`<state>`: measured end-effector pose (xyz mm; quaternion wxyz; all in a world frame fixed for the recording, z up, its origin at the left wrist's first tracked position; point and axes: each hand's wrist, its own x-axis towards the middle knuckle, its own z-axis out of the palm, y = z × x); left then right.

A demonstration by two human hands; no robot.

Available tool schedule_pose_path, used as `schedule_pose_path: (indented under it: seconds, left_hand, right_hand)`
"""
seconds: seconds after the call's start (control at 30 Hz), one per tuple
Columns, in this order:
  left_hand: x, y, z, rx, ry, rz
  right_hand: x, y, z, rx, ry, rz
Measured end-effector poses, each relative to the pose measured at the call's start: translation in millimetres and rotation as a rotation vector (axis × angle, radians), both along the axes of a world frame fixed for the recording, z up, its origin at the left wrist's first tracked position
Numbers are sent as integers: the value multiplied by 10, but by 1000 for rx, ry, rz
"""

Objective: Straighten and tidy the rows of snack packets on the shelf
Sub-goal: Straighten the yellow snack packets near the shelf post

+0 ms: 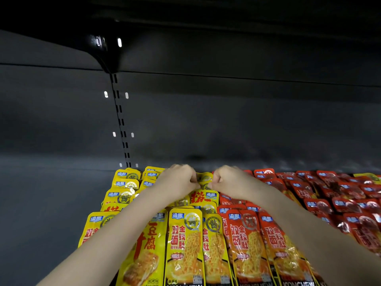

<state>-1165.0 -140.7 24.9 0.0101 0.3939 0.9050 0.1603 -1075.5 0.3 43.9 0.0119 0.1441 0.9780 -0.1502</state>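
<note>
Left hand [177, 180]: fingers curled, fingertips pinching the left edge of the rear yellow packet [206, 178]. Right hand [228, 180]: fingers curled, fingertips pinching the right edge of the same packet. The two hands face each other, knuckles up, with only the packet's top showing in the narrow gap between them. How far the fingers wrap under the packet cannot be told.

The rear yellow packet lies at the back of the middle yellow row, close to the back panel [226, 120]. Both forearms extend over the rows, covering parts of them.

Yellow packets [183, 240] fill several overlapping rows running front to back, each packet lapped over the one behind it; the left rows sit slightly askew. Red packets [329, 203] occupy the rows directly to the right, touching the yellow rows, and lie more loosely toward the far right.

All packets rest on a dark grey shelf [51, 203], bare on the left. A slotted upright [121, 124] runs up the back panel.
</note>
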Motion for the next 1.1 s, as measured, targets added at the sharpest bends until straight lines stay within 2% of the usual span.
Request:
schedule_pose_path:
  seconds: [0.13, 0.3, 0.47, 0.63, 0.83, 0.97, 1.1]
  left_hand:
    - [77, -34, -38, -92, 48, -24]
    - [88, -39, -53, -74, 20, 1]
    - [72, -42, -43, -11, 22, 39]
    - [110, -71, -46, -11, 38, 38]
    - [243, -137, 57, 132, 88, -4]
    - [383, -155, 82, 0, 94, -50]
    - [456, -147, 31, -132, 102, -31]
  right_hand:
    - [69, -80, -42, -9, -62, -2]
    - [62, -97, -45, -138, 25, -20]
    - [-2, -106, -59, -184, 148, -85]
    - [8, -146, -48, -115, 132, -66]
    - [184, -184, 42, -18, 198, -26]
    - [308, -237, 44, 25, 66, 63]
    - [347, -276, -55, 58, 46, 112]
